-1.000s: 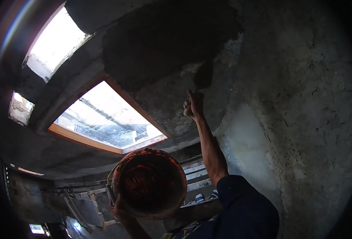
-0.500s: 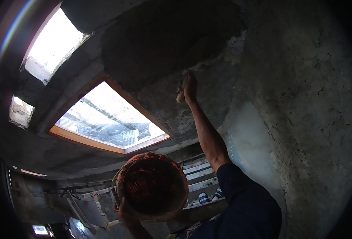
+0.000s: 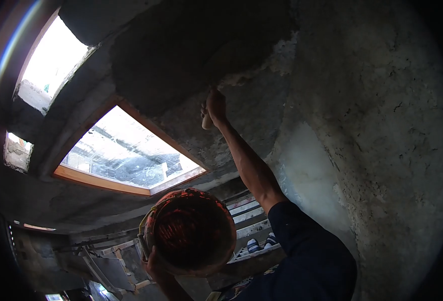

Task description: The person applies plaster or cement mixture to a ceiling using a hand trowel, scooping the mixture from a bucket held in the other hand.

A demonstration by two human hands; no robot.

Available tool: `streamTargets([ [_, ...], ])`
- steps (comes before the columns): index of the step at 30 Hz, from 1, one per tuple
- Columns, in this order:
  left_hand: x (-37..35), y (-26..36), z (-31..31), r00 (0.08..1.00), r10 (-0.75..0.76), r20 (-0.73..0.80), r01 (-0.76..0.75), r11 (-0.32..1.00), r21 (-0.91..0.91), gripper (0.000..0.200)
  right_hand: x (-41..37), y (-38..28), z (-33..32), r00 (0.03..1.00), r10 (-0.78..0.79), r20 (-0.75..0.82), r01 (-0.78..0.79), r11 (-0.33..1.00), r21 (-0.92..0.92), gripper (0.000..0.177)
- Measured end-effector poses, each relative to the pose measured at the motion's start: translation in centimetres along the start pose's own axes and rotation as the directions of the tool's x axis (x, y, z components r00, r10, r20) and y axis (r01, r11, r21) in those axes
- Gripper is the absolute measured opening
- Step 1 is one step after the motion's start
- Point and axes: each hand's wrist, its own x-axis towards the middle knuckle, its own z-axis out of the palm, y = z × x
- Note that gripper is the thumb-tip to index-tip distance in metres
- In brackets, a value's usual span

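High on the wall, my right hand [image 3: 215, 106] is closed around the pale, rounded handle of what looks like a trowel [image 3: 207, 122]; its blade cannot be made out in the dark. The hand is at the lower edge of a darker, damp-looking plaster patch [image 3: 191, 45], where a rough pale ridge [image 3: 254, 70] runs up to the right. Below, my left hand [image 3: 154, 265] grips the side of a bucket [image 3: 194, 195] with a worn orange rim. The bucket is tilted so its mouth faces me, with dark residue and reddish streaks inside.
A wood-framed window [image 3: 101, 180] is left of my right arm, with smaller wall openings [image 3: 53, 55] beyond it. Rough wall [image 3: 382, 125] rises on the right. Slatted shelving [image 3: 251, 229] holds a pair of striped slippers [image 3: 253, 245]. Boards [image 3: 114, 271] lean at lower left.
In the view, my right hand and the trowel have shifted left along the plaster edge. The window and wall have also shifted left as my head turned slightly. The bucket stays in my left hand.
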Motion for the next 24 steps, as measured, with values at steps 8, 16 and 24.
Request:
streamTargets([
  [8,-0.2,-0.9,0.2,0.998,-0.047,0.034,0.053,0.980,-0.190,0.038,-3.1,2.6,-3.3,0.993,0.012,0.118,-0.001,0.996,-0.086,0.039],
  [16,-1.6,1.2,1.7,0.997,-0.048,0.058,0.056,0.987,-0.153,0.039,0.8,-0.4,-2.6,0.996,-0.084,0.037,0.081,0.995,0.060,0.040],
  [24,-1.7,0.6,1.5,0.992,-0.041,0.119,0.066,0.975,-0.212,0.040,-4.3,3.5,-4.6,0.970,0.062,0.235,-0.032,0.991,-0.129,0.044],
])
